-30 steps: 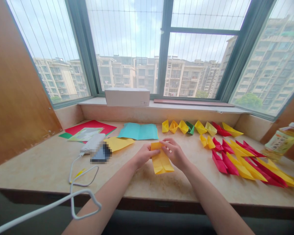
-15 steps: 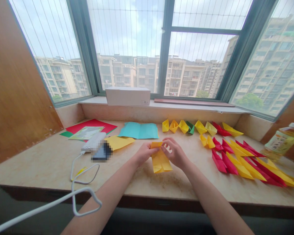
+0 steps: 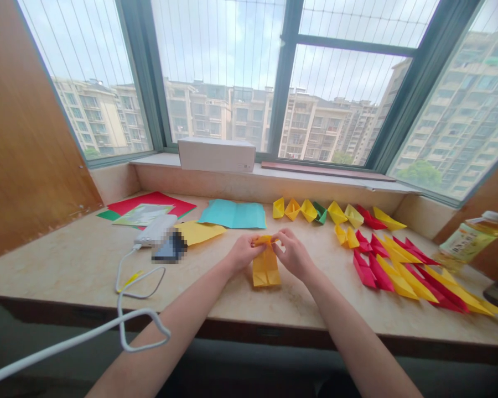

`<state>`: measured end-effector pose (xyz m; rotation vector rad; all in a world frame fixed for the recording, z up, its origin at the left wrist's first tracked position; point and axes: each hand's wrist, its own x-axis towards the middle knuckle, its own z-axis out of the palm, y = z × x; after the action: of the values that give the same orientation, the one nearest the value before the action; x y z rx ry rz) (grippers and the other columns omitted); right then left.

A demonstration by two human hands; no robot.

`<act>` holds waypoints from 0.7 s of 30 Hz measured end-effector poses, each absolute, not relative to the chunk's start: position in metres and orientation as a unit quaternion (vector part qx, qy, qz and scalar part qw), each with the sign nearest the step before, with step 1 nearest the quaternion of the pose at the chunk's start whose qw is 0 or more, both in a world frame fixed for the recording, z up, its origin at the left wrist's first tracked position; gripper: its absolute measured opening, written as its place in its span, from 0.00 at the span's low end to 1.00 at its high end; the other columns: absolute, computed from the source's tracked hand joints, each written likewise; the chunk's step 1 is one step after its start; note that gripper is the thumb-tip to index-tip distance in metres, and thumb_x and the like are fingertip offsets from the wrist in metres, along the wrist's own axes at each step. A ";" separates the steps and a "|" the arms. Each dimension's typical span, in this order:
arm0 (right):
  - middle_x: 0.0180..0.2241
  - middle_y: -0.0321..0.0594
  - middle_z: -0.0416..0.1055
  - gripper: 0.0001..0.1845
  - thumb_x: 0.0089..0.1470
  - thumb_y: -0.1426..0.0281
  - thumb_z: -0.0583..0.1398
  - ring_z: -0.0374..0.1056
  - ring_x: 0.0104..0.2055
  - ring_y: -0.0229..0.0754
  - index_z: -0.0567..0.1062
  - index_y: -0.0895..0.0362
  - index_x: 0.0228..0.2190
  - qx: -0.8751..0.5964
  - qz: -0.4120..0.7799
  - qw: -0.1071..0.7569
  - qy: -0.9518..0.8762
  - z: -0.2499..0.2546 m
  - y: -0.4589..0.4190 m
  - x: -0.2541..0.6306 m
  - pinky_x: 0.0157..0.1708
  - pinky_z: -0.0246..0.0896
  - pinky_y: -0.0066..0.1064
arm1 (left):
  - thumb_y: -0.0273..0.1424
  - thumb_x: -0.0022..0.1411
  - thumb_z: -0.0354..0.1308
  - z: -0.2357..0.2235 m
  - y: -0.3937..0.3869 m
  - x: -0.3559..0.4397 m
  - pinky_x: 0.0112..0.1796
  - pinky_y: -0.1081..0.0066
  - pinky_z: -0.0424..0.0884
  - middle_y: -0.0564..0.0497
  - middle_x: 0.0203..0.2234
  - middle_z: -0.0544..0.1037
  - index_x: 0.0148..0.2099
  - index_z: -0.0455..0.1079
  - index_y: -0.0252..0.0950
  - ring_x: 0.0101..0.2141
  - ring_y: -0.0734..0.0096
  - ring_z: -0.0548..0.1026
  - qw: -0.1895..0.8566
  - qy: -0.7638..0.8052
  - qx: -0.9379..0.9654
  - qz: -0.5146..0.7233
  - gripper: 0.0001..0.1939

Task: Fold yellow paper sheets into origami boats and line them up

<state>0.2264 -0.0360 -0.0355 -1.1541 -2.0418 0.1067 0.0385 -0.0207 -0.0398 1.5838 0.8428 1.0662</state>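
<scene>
A folded piece of orange-yellow paper [image 3: 266, 269] stands up from the stone counter [image 3: 74, 276] in front of me. My left hand [image 3: 242, 253] pinches its top left edge. My right hand [image 3: 292, 255] pinches its top right edge, fingers closed on the fold. The lower half of the paper hangs free toward me.
Red and yellow folded paper boats [image 3: 402, 271] lie in rows at the right, with small folded pieces [image 3: 315, 211] behind. Flat sheets, teal [image 3: 233, 214], yellow [image 3: 199, 231] and red [image 3: 153, 203], lie at the back left. A white power bank [image 3: 155, 230] with cable, a blurred phone [image 3: 169, 251] and a bottle [image 3: 467, 241] are nearby.
Both hands have drawn the paper's top edges together and lifted it, so it looks narrower and more upright. The view has tilted slightly.
</scene>
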 end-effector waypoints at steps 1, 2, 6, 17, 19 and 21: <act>0.40 0.40 0.68 0.07 0.57 0.73 0.57 0.68 0.35 0.39 0.73 0.52 0.38 -0.446 0.047 0.392 -0.803 -0.036 -0.035 0.227 0.36 0.66 0.31 | 0.41 0.52 0.66 -0.039 -0.020 0.039 0.32 0.73 0.66 0.47 0.30 0.78 0.38 0.75 0.31 0.31 0.67 0.74 0.503 0.349 0.655 0.443 0.18; 0.40 0.40 0.68 0.07 0.57 0.73 0.57 0.68 0.35 0.40 0.73 0.52 0.37 -0.440 0.052 0.397 -0.804 -0.037 -0.035 0.228 0.36 0.66 0.32 | 0.41 0.52 0.66 -0.039 -0.020 0.039 0.32 0.72 0.66 0.47 0.31 0.79 0.38 0.76 0.31 0.31 0.67 0.74 0.506 0.346 0.654 0.443 0.18; 0.39 0.40 0.68 0.07 0.56 0.75 0.56 0.68 0.34 0.40 0.72 0.53 0.36 -0.416 0.068 0.414 -0.807 -0.035 -0.036 0.228 0.36 0.66 0.32 | 0.41 0.51 0.66 -0.035 -0.023 0.039 0.33 0.72 0.66 0.46 0.32 0.79 0.37 0.76 0.31 0.31 0.67 0.75 0.521 0.352 0.639 0.443 0.18; 0.35 0.38 0.69 0.08 0.53 0.77 0.57 0.67 0.33 0.39 0.71 0.55 0.35 -0.391 0.073 0.423 -0.814 -0.033 -0.036 0.227 0.35 0.64 0.31 | 0.40 0.53 0.65 -0.028 -0.030 0.038 0.34 0.71 0.65 0.48 0.31 0.78 0.40 0.75 0.31 0.31 0.68 0.73 0.509 0.349 0.648 0.445 0.18; 0.35 0.39 0.69 0.06 0.55 0.75 0.58 0.67 0.33 0.39 0.72 0.55 0.36 -0.402 0.063 0.408 -0.817 -0.034 -0.035 0.228 0.35 0.64 0.31 | 0.40 0.53 0.65 -0.028 -0.030 0.039 0.34 0.71 0.65 0.48 0.32 0.77 0.40 0.75 0.31 0.32 0.68 0.73 0.507 0.345 0.652 0.446 0.18; 0.35 0.39 0.70 0.05 0.58 0.73 0.57 0.68 0.32 0.39 0.73 0.54 0.36 -0.405 0.063 0.402 -0.819 -0.035 -0.035 0.228 0.34 0.64 0.31 | 0.40 0.53 0.64 -0.028 -0.030 0.039 0.34 0.72 0.64 0.48 0.32 0.77 0.40 0.75 0.31 0.32 0.68 0.72 0.508 0.350 0.647 0.448 0.17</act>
<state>0.2283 -0.0352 -0.0347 -1.0236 -2.0696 0.1580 0.0390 -0.0299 -0.0281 1.5600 0.8428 1.0809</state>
